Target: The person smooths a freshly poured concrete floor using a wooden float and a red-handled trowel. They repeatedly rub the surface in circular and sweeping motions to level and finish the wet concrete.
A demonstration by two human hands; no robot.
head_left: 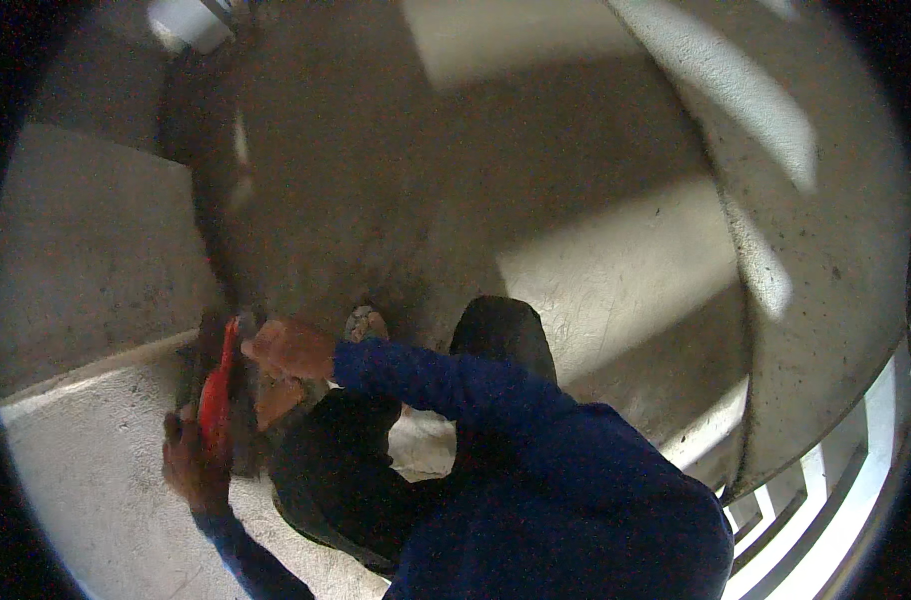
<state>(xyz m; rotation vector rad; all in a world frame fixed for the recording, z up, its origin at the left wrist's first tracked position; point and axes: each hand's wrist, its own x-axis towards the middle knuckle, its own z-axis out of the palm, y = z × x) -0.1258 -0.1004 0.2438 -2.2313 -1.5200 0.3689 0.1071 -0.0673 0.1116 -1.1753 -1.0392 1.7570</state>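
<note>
1. Curling at the near end of the red tool (215,412), the left hand (194,468) seems to grip it, though blur hides the fingertips.
2. With bent fingers, the right hand (288,350) is just beside the tool's narrow far end; I cannot tell whether it pinches anything.
3. The tool lies lengthwise over a dark strip (244,458), near the right end of the slab's (96,470) far edge.
4. A brown piece (279,402) sits just below the right hand, seemingly unheld.
5. Work looks under way: the tool is in use rather than set down. No finished part is distinguishable, so what remains cannot be judged.
</note>
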